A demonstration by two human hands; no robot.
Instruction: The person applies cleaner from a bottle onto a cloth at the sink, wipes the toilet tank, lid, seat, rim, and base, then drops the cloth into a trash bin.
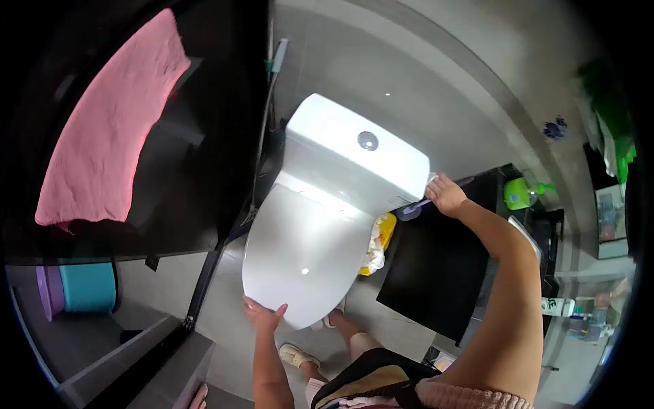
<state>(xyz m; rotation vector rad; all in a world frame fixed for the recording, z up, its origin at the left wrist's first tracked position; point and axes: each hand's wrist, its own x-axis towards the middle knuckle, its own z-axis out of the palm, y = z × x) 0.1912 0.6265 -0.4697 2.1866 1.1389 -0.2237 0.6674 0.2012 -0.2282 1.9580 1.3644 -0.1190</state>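
A white toilet with its lid down fills the middle of the head view. My left hand touches the lid's front left edge, thumb apart from the fingers. Beside the right end of the white tank, my right hand has its fingers closed around the end of something white, mostly hidden. Just below that hand is a purple item. A round silver button sits on the tank top. Between toilet and black cabinet stands a yellow bin with crumpled white paper.
A pink towel hangs on dark glass at the left. Teal and purple basins lie beyond a low frame. The black cabinet stands at the right, with a green bottle behind it. A slippered foot is below the toilet.
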